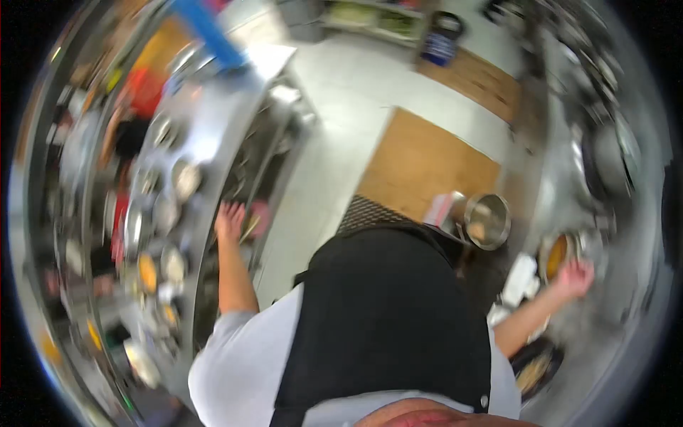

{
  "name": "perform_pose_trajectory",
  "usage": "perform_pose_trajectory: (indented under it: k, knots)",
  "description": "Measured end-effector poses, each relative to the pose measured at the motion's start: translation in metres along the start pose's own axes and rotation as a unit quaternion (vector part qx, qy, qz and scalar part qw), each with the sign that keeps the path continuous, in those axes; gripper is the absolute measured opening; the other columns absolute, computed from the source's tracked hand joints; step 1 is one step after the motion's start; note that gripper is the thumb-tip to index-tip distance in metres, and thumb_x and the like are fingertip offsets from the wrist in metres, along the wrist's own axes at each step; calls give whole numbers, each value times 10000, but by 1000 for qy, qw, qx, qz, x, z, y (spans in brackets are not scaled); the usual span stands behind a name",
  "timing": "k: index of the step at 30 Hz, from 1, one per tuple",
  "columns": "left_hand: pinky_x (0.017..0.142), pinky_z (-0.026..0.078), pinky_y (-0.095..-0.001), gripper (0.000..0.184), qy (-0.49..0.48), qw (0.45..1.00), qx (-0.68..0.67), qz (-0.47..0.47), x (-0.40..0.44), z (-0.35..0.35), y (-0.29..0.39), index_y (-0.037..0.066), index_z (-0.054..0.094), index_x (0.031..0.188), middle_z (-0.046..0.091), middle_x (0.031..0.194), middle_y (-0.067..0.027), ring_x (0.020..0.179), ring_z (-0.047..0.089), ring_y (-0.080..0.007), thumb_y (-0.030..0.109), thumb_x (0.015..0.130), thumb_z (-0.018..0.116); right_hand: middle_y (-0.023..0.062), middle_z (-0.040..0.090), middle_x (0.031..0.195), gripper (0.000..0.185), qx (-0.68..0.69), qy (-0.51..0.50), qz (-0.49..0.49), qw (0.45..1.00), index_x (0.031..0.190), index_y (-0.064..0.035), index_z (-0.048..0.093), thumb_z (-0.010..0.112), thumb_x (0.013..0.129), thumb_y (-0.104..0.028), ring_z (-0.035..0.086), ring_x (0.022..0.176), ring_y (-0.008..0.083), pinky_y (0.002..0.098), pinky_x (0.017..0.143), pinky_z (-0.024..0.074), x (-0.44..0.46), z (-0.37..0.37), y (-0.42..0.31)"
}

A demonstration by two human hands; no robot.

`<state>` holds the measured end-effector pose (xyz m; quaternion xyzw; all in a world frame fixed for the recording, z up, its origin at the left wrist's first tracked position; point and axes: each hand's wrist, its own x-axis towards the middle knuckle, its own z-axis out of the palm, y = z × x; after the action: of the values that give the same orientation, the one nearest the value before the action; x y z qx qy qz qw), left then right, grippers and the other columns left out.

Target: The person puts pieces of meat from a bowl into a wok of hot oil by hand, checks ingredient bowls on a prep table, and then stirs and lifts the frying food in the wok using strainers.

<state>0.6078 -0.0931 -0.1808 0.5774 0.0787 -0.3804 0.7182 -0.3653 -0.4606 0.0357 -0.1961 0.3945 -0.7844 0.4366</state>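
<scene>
At the left, my left hand [229, 219] is stretched out by the edge of the steel counter [213, 135], its fingers apart and nothing seen in it. My right hand [575, 277] is at the right, over or beside a round pot [557, 256] with orange-brown contents. Its fingers look curled, and blur hides what they hold, if anything. A white cloth or paper [521, 280] lies left of that pot. Below my right forearm is a dark pan [537, 368] with pale food.
A metal pot [487, 221] with pale pieces stands near my apron's right side. Brown mats [430, 167] cover part of the floor. Bowls [186, 179] line the left counter. Beyond it is a person in red [142, 92]. Large pans [605, 160] are at the upper right.
</scene>
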Motion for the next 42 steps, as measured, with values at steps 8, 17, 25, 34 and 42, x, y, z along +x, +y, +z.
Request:
perform_pose_trajectory:
  k: [8, 17, 25, 34, 42]
  knots:
    - [538, 538, -448, 221, -82, 801, 593, -11, 24, 105, -205, 149, 665, 937, 636, 830, -81, 758, 664, -287, 263, 1009, 490, 6, 594, 666, 188, 205, 42, -17, 978, 893, -116, 653, 600, 989, -269, 548, 603, 153, 335, 570, 380, 99, 32, 47]
    - [538, 545, -473, 158, -314, 495, 810, 27, 125, 319, -228, 121, 668, 1046, 642, 931, -128, 828, 695, -336, 201, 981, 550, 16, 639, 718, 257, 208, 105, -25, 972, 943, -126, 703, 621, 1000, -363, 599, 663, 179, 342, 592, 426, 199, 53, 79]
    - [531, 555, -482, 187, -342, 481, 807, 25, 307, 612, -239, 85, 669, 1117, 644, 974, -170, 838, 712, -366, 160, 957, 610, -7, 565, 777, 253, 167, 316, -48, 933, 977, -116, 672, 645, 988, -367, 532, 685, 171, 325, 595, 405, 236, -13, 119]
    - [468, 475, -303, 188, -453, 680, 576, 19, 231, 1097, -379, 67, 614, 1078, 624, 830, -70, 623, 613, -185, 178, 932, 655, 9, 615, 829, 266, 79, 374, -173, 908, 1096, -131, 655, 665, 985, -372, 568, 701, 154, 312, 582, 425, 254, -33, 31]
    - [626, 557, -332, 200, -671, 504, 542, 33, 18, 1198, -529, -15, 645, 1130, 697, 945, -101, 788, 685, -188, 98, 970, 608, 72, 671, 1030, 491, -311, 469, -133, 816, 1422, -104, 528, 638, 944, -90, 636, 762, 138, 300, 563, 498, 399, -135, 4]
